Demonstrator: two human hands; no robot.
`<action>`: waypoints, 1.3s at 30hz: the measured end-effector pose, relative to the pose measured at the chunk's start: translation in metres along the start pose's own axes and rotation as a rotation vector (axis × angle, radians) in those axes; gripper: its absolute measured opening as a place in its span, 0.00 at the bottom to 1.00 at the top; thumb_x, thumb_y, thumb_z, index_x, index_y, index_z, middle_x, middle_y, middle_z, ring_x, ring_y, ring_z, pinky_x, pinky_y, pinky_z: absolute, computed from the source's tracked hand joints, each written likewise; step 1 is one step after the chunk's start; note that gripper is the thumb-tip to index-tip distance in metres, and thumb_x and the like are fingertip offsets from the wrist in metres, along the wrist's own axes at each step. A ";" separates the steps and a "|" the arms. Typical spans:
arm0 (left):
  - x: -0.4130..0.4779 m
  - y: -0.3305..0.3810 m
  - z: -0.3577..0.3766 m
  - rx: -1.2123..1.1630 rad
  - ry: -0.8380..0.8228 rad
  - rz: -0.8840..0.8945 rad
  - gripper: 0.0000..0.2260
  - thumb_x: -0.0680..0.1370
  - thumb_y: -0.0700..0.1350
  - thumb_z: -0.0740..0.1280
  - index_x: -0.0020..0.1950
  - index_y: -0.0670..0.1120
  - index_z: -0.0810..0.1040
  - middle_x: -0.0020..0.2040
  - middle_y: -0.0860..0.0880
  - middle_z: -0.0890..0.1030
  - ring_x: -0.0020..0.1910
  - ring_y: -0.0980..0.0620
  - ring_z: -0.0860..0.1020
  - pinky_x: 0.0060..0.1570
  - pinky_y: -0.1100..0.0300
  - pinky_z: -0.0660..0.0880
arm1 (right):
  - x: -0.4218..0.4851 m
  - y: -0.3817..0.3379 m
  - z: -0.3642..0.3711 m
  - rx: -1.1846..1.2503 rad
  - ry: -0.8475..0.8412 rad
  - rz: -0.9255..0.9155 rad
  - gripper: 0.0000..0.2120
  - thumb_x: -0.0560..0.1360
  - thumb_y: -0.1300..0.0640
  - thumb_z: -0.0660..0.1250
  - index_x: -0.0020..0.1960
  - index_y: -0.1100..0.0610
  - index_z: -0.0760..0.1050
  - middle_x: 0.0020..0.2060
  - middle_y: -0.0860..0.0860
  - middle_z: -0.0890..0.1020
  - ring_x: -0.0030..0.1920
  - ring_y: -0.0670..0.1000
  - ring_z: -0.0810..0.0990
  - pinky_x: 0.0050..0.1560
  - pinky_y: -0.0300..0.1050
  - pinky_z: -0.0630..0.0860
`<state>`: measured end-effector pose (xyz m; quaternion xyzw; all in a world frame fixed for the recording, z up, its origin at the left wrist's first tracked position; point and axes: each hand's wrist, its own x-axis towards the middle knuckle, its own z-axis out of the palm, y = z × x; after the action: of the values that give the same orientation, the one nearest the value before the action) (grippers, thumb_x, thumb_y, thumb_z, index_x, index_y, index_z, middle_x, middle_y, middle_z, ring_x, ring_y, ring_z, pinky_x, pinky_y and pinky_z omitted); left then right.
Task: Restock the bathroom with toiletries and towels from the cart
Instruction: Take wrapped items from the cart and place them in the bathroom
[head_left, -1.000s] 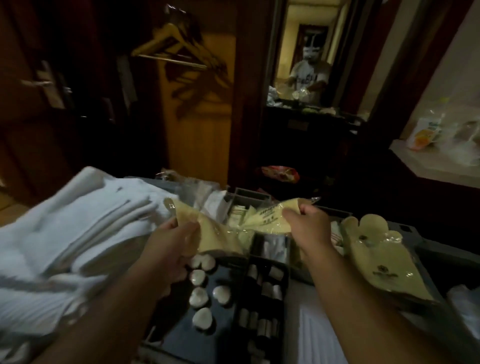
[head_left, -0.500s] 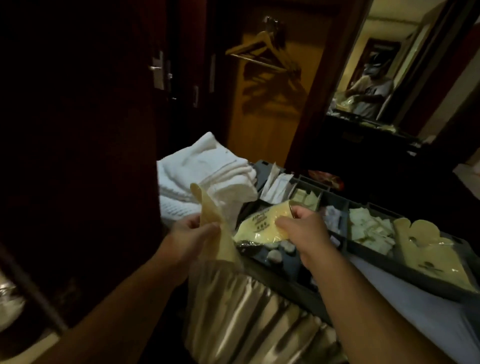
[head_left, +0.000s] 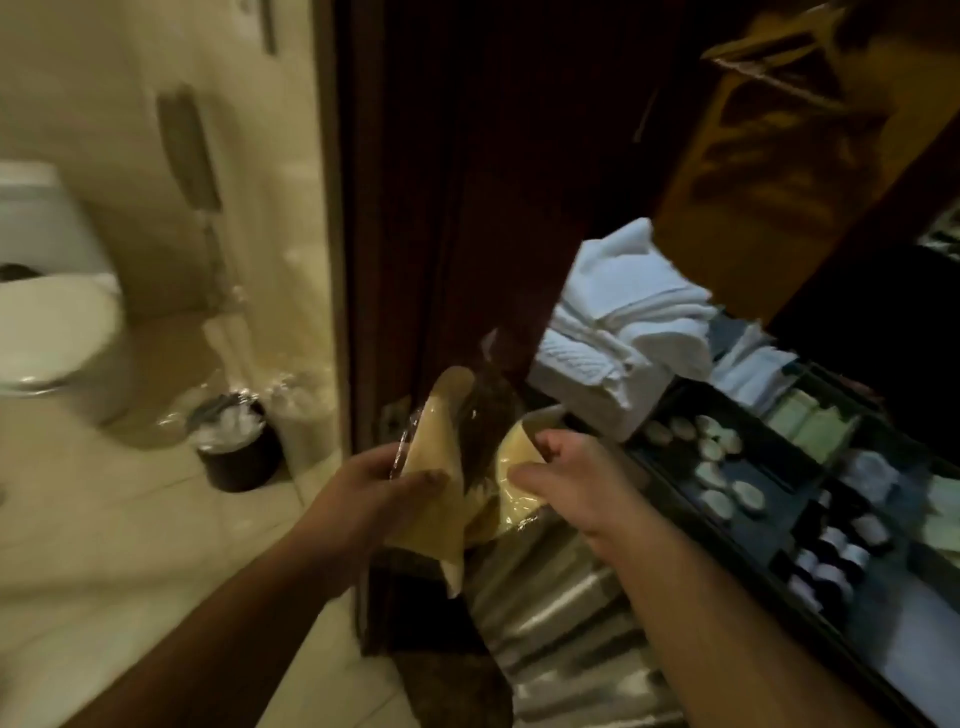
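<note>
Pale yellow and wrapped in clear film, a flat toiletry packet stands nearly upright in the person's left hand, the thumb pressed across its front and the fingers curled behind it. Just to its right, the right hand has its fingers curled and its thumb pointing left, pinching the edge of a second yellow packet. Both packets are held in the air at the doorway, between the bathroom on the left and the housekeeping cart on the right, in front of a dark wooden door frame. On the cart, a stack of folded white towels sits at the far end. Beside it is a dark divided tray, where one compartment holds round white soaps and another holds small capped bottles. A shiny striped fabric skirt hangs below the tray. Inside the bathroom, a white toilet stands at the far left on beige floor tiles. A small dark bin lined with a clear bag sits near the door frame. The scene is dim and slightly blurred.
</note>
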<state>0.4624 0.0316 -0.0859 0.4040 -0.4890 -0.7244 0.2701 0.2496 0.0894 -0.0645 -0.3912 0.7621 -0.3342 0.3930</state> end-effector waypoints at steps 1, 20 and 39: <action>-0.007 -0.004 -0.014 0.002 0.030 0.000 0.10 0.74 0.43 0.72 0.55 0.47 0.82 0.48 0.45 0.85 0.49 0.43 0.84 0.50 0.43 0.81 | 0.005 -0.002 0.015 0.030 -0.043 -0.022 0.23 0.66 0.53 0.75 0.61 0.55 0.81 0.47 0.49 0.86 0.49 0.50 0.85 0.55 0.52 0.82; -0.219 0.018 -0.189 -0.254 1.014 0.229 0.11 0.75 0.41 0.71 0.57 0.43 0.81 0.50 0.42 0.86 0.48 0.42 0.85 0.41 0.51 0.81 | -0.028 -0.152 0.248 0.374 -0.823 -0.169 0.12 0.73 0.66 0.72 0.56 0.60 0.79 0.46 0.56 0.82 0.42 0.53 0.79 0.36 0.44 0.75; -0.440 0.046 -0.374 -0.430 1.323 0.566 0.10 0.78 0.36 0.66 0.58 0.46 0.77 0.48 0.44 0.82 0.45 0.47 0.80 0.43 0.51 0.78 | -0.168 -0.324 0.463 0.498 -1.318 -0.351 0.38 0.66 0.66 0.74 0.73 0.52 0.69 0.63 0.62 0.78 0.58 0.65 0.82 0.51 0.60 0.82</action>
<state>1.0118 0.1770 0.0255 0.5523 -0.1573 -0.3129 0.7565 0.8205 -0.0123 0.0401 -0.5267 0.1945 -0.2508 0.7886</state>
